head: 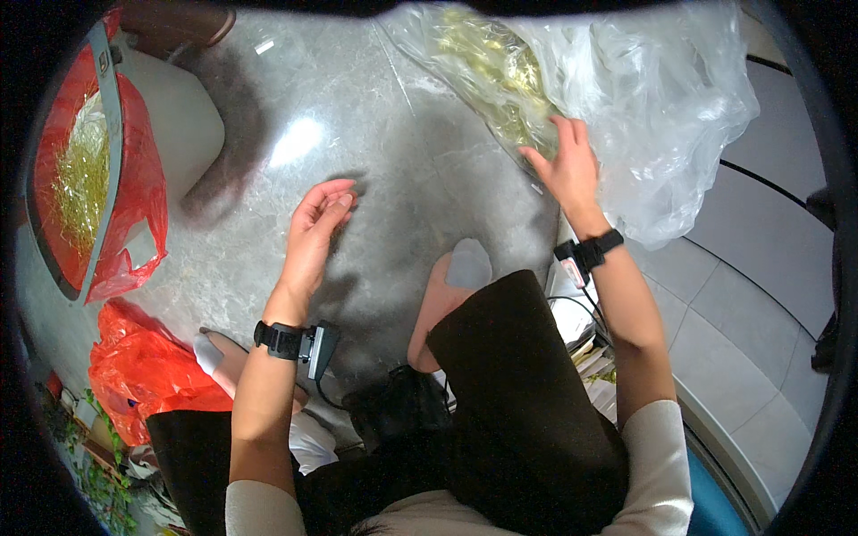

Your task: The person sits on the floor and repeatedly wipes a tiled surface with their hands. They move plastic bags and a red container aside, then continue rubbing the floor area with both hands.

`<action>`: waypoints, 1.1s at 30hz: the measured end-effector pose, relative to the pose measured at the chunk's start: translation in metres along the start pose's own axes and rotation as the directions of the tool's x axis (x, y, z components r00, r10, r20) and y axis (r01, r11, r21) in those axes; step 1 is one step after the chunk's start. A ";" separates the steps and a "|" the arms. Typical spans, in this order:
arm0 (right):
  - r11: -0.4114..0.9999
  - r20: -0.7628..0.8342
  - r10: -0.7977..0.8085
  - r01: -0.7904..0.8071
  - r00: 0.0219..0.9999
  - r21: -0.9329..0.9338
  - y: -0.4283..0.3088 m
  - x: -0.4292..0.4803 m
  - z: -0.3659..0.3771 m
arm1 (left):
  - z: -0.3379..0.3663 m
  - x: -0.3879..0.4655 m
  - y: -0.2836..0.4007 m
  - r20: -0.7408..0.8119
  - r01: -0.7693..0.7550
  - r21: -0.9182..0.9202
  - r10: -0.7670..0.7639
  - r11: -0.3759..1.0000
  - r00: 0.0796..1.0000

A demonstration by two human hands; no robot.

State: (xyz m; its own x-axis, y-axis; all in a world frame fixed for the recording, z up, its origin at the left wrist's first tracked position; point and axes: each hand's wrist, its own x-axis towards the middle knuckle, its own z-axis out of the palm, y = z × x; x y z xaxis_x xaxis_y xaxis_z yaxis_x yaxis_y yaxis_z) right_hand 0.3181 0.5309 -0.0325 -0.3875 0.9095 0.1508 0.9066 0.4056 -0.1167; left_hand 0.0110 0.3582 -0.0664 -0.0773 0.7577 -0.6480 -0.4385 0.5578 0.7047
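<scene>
My right hand [570, 157] reaches over the lower edge of a large clear plastic bag [643, 127], its fingers spread. Shiny gold tinsel strands [496, 67] lie under the film on the bag's left side. Whether the fingertips touch the film cannot be told. Over the grey floor, my left hand [325, 211] is held with bent fingers, the thumb near the fingertips; nothing is seen in it. At the far left, a bin lined with a red plastic bag [137, 194] holds more gold tinsel [80, 181].
A crumpled red plastic bag [147, 368] lies by my left foot. Behind the lined bin stands a pale container [181, 114]. Papers [593, 362] are piled beside my right knee. Cables run from the devices strapped to both wrists. A small white scrap [265, 47] lies on the floor.
</scene>
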 end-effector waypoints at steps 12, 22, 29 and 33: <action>0.917 0.144 0.232 -0.266 0.962 0.296 -0.016 -0.015 -0.033 | 0.055 0.010 -0.005 0.223 0.043 0.071 -0.057 0.997 0.973; 0.853 0.226 -0.249 0.103 0.942 0.512 -0.099 -0.049 -0.008 | 0.135 0.029 -0.010 0.275 0.358 -0.580 -0.238 0.731 0.932; 0.930 0.175 -0.009 -0.057 0.985 0.364 -0.052 -0.091 0.009 | 0.097 0.040 -0.008 0.180 0.289 -0.857 -0.277 0.427 0.944; 0.714 0.316 0.606 -0.675 0.730 0.188 -0.007 -0.103 0.042 | 0.071 0.038 -0.009 0.111 0.253 -0.786 -0.274 0.564 0.955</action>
State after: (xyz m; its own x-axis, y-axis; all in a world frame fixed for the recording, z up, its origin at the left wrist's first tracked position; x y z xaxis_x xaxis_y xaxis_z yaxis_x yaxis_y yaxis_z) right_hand 0.3451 0.4384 -0.0884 0.2140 0.9385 -0.2711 0.8772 -0.3067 -0.3694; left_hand 0.0757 0.4062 -0.0768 0.1459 0.6086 -0.7799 -0.9706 0.2408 0.0063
